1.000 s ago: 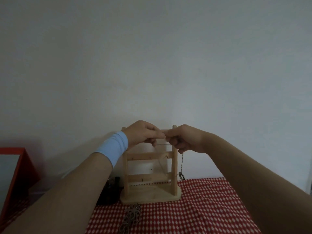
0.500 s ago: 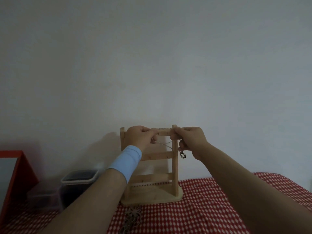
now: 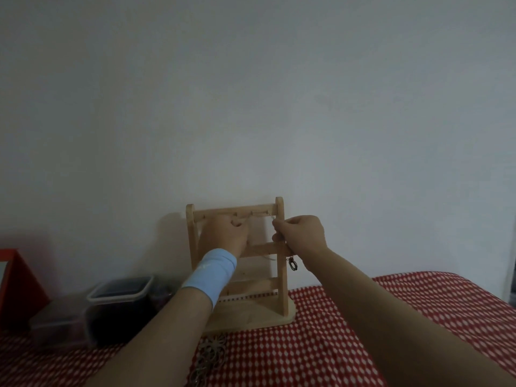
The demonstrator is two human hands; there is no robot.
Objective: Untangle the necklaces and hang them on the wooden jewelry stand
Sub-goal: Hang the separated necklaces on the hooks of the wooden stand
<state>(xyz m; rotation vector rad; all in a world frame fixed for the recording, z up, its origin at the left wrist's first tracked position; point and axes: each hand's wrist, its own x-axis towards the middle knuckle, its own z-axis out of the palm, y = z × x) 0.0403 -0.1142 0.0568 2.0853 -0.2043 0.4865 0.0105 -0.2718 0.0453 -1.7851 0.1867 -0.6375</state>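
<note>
Right hand (image 3: 303,236) pinched a thin chain (image 3: 270,217) at the top bar (image 3: 223,212) of the wooden jewelry stand (image 3: 282,289).
Thumb and fingertips were closed on the chain just under the bar, and its ring pendant (image 3: 292,264) dangled below the wrist beside the right post. The left hand (image 3: 224,234), above a blue wristband (image 3: 212,275), was curled at the same bar, its back hiding any hold. The stand stood on a red checked cloth (image 3: 349,331) against the wall. A second necklace (image 3: 212,350) lay before its base, partly behind the left forearm, and a dark lidded container (image 3: 120,294) sat to the left.

Light wooden ladder-style jewelry stand (image 3: 280,286) upright, thin silver chain necklace (image 3: 270,217) at top rail's right end, its dark ring pendant (image 3: 292,264) dangling by right post, ornate metal necklace (image 3: 212,350) flat before base.
</note>
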